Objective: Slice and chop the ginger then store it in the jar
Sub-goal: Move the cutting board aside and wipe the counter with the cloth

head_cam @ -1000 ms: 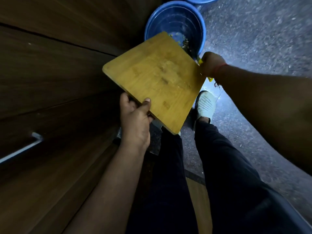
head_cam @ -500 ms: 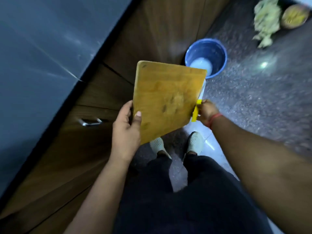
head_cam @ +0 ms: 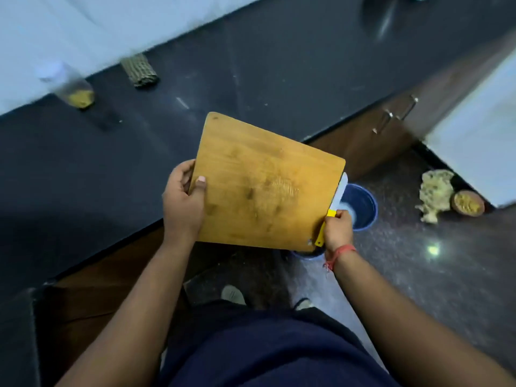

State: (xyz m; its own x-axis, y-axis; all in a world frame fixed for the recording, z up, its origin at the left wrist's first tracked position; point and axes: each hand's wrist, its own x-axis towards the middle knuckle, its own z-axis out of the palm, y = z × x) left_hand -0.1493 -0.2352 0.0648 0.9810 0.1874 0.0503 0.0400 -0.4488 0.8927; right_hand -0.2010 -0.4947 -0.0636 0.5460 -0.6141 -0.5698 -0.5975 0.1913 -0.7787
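Board: the cutting board (head_cam: 265,188) is held bare above the counter's (head_cam: 83,191) near edge, probably to set it down.
Left hand (head_cam: 183,202): grips the board's left edge, thumb on top.
Right hand (head_cam: 337,229): clenched round the knife (head_cam: 333,206), blade pointing far along the board's right edge.
Jar (head_cam: 71,88): far left on the counter, yellowish contents inside, likely the ginger.

The left hand (head_cam: 183,203) is gripping the left edge of a bare rectangular wooden cutting board (head_cam: 262,188), thumb on top. The right hand (head_cam: 337,229) is holding a yellow-handled knife (head_cam: 333,205) along its right edge, above a blue plastic bucket (head_cam: 361,205). A blurred clear jar (head_cam: 69,88) is standing on the black stone counter (head_cam: 279,74).
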